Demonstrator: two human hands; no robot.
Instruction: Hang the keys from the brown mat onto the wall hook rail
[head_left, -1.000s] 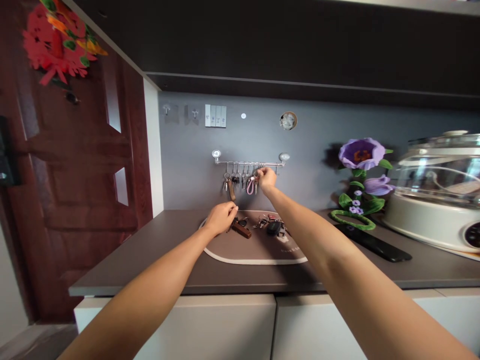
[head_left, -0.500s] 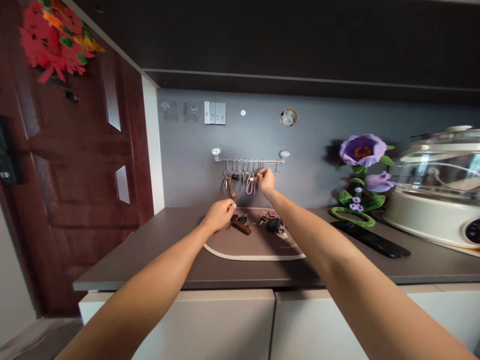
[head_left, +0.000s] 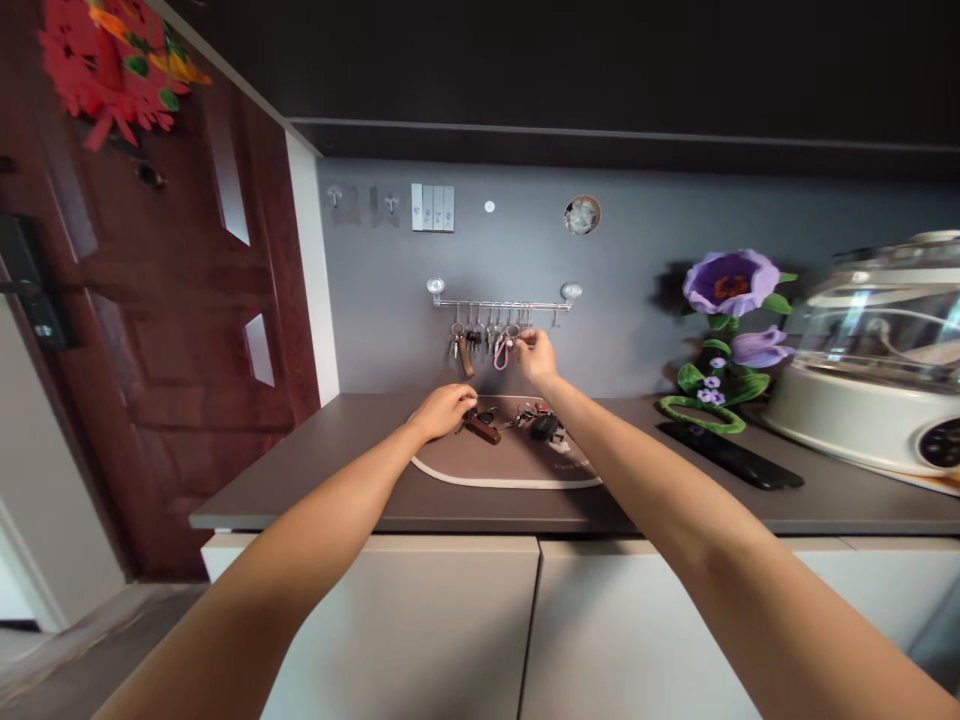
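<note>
Just left of the right fingers point(head_left: 529, 335), grip unclear, hangs the pink loop point(head_left: 500, 356).

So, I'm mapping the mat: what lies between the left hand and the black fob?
In the head view, a brown fob, dark pieces beside it, then metal keys lie between the left hand and black fob.
</note>
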